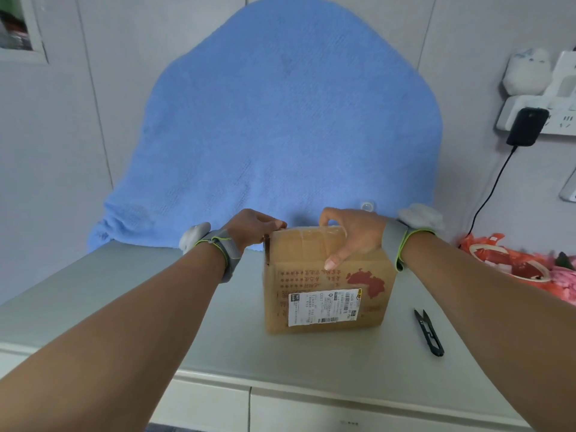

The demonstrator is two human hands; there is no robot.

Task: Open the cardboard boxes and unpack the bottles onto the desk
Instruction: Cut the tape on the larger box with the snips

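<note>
The left hand point(254, 229) pinches the far left top corner of a taped box point(327, 282) standing on the desk point(156, 291). The right hand point(352, 233) clamps the box top, thumb on the near face. Black snips point(429, 332) lie right of that hand, nearer the viewer.
</note>
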